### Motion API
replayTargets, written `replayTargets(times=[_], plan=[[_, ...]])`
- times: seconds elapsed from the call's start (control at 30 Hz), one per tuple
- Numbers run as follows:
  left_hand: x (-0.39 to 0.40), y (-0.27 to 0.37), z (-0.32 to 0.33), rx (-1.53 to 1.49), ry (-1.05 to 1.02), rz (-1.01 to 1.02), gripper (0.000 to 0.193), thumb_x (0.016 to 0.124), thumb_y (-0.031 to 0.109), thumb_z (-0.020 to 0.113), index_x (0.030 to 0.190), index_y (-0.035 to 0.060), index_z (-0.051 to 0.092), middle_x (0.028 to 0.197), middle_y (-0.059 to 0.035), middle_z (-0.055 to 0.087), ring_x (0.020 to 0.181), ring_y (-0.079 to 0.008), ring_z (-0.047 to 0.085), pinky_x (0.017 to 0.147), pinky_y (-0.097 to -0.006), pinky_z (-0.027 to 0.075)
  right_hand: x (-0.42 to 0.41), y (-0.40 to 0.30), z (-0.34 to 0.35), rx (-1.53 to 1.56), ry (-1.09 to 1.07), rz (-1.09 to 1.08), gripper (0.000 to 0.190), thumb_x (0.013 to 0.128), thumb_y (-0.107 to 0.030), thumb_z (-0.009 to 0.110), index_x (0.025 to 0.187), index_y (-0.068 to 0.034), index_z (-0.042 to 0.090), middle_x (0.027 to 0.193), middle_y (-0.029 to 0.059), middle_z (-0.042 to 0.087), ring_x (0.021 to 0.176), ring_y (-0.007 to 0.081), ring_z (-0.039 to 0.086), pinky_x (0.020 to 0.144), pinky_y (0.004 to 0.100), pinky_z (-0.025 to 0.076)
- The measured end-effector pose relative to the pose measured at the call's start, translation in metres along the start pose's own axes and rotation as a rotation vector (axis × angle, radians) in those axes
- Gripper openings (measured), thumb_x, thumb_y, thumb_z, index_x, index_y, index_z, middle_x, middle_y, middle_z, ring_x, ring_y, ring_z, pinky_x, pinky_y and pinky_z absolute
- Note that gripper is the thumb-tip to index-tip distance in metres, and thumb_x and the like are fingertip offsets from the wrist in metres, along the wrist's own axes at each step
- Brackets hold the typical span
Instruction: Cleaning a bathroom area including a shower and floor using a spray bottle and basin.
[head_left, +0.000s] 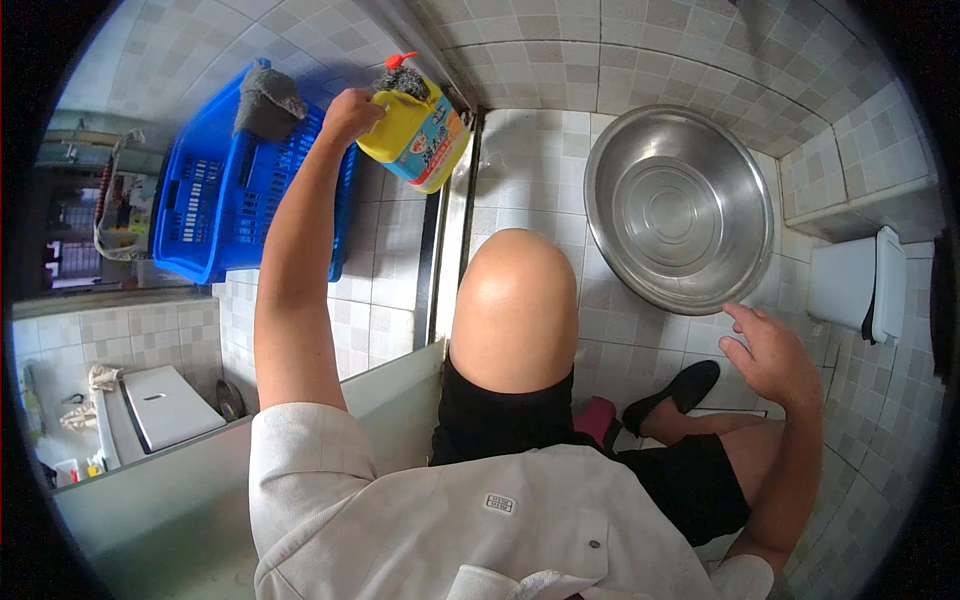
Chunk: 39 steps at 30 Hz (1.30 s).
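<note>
My left hand (354, 114) grips the handle of a yellow detergent jug (386, 127) with a printed label and a red pump top (400, 60). A steel wool scrubber (403, 81) rests against the jug's neck. To the left of that hand, a grey cloth (268, 103) hangs over the rim of a blue plastic basket (247, 176). My right hand (774, 352) is empty, its fingers apart, just beside the near rim of a large stainless steel basin (667, 202). Whether a fingertip touches the rim, I cannot tell. The basin tilts on the tiled floor.
A raised metal door sill (454, 247) runs between basket and basin, meeting a frosted glass panel (390, 390). At the right wall is a white lidded bin (855, 285). My knee (517, 300) is between the hands. A white lidded box (169, 405) stands beyond the glass.
</note>
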<state>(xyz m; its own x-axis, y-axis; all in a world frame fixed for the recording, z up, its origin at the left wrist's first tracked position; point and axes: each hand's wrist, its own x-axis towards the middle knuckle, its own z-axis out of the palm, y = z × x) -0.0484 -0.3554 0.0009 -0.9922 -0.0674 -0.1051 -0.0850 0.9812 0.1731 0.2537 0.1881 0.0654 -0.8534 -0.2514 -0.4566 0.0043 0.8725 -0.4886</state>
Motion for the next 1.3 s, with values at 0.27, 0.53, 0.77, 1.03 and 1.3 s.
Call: replayTargets(times=[0.27, 0.53, 0.77, 1.03, 1.3], plan=[[-0.015, -0.030, 0.030, 0.190, -0.014, -0.314, 0.034, 0.072, 0.020, 0.055, 0.100, 0.0045, 0.064, 0.106, -0.0169, 0.062, 0.101, -0.0317, 0.059, 0.083, -0.0396, 0.048, 0.004, 0.002, 0.004, 0.009, -0.031, 0.070, 0.045, 0.083, -0.024, 0.054, 0.118, 0.003, 0.049, 0.111, 0.0248, 0.055, 0.103, 0.0383, 0.052, 0.089, 0.0425, 0.040], [-0.030, -0.055, 0.061, 0.153, 0.070, -0.445, 0.034, 0.073, 0.020, 0.054, 0.100, 0.0028, 0.064, 0.107, -0.0185, 0.061, 0.102, -0.0329, 0.058, 0.085, -0.0398, 0.047, 0.011, -0.002, 0.005, -0.032, -0.067, 0.155, 0.044, 0.083, -0.024, 0.053, 0.119, 0.002, 0.048, 0.112, 0.0242, 0.055, 0.104, 0.0377, 0.052, 0.090, 0.0425, 0.040], [-0.020, -0.081, 0.068, 0.106, 0.019, -0.339, 0.035, 0.072, 0.025, 0.059, 0.095, -0.0014, 0.064, 0.097, -0.0225, 0.063, 0.094, -0.0351, 0.061, 0.078, -0.0409, 0.049, 0.012, 0.011, 0.009, -0.045, -0.017, 0.036, 0.043, 0.084, -0.024, 0.053, 0.118, 0.001, 0.049, 0.111, 0.0234, 0.055, 0.104, 0.0373, 0.052, 0.089, 0.0424, 0.041], [-0.052, 0.033, 0.015, 0.540, -0.201, -0.160, 0.040, 0.073, 0.029, 0.061, 0.106, 0.0050, 0.062, 0.107, -0.0165, 0.062, 0.101, -0.0307, 0.059, 0.084, -0.0385, 0.048, 0.009, 0.023, 0.006, -0.082, 0.041, 0.055, 0.043, 0.084, -0.024, 0.054, 0.117, 0.003, 0.050, 0.109, 0.0232, 0.057, 0.096, 0.0342, 0.058, 0.084, 0.0405, 0.045], [-0.109, 0.208, -0.026, 0.287, -0.049, 0.524, 0.049, 0.077, 0.044, 0.061, 0.100, 0.0003, 0.061, 0.088, -0.0220, 0.063, 0.086, -0.0374, 0.060, 0.075, -0.0438, 0.048, -0.013, 0.044, -0.002, -0.124, 0.152, 0.117, 0.043, 0.085, -0.024, 0.052, 0.119, 0.002, 0.049, 0.107, 0.0229, 0.058, 0.095, 0.0347, 0.058, 0.084, 0.0413, 0.044]])
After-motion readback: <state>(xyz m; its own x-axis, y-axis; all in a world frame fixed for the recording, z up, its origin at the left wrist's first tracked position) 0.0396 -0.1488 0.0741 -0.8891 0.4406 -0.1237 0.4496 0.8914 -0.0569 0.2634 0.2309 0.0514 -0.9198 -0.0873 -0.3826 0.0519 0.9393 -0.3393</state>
